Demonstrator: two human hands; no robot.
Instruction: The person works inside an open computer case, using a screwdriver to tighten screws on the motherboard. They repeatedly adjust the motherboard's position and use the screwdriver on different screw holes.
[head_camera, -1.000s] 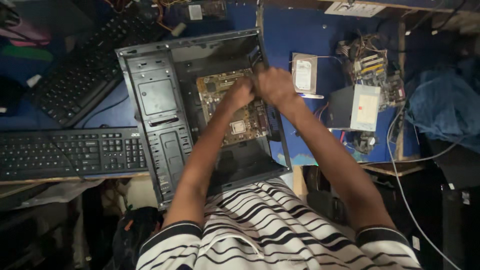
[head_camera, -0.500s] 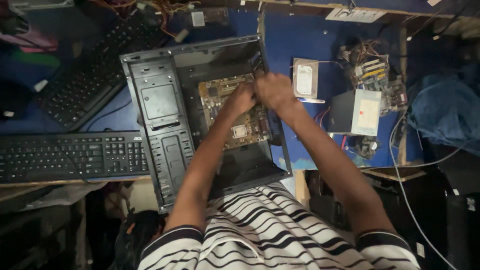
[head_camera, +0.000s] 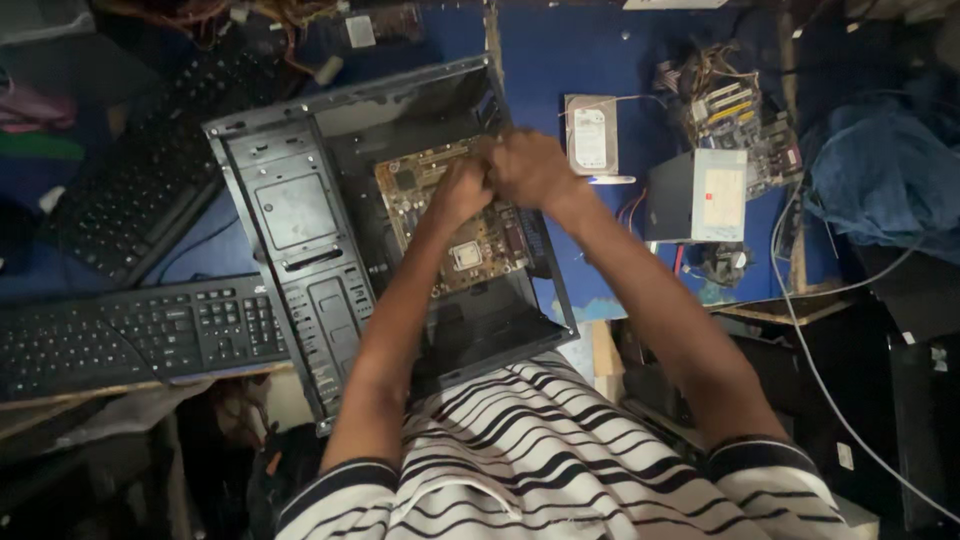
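Over motherboard (head_camera: 450, 215), hands unmoved.

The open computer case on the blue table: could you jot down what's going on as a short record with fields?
Case: black computer case, lying open on the blue table
Inside: motherboard
Left hand: over the motherboard; grip unclear
Right hand: closed, pressed against the left hand
Left of case: two black keyboards
Right of case: hard drive, power supply box, loose circuit boards
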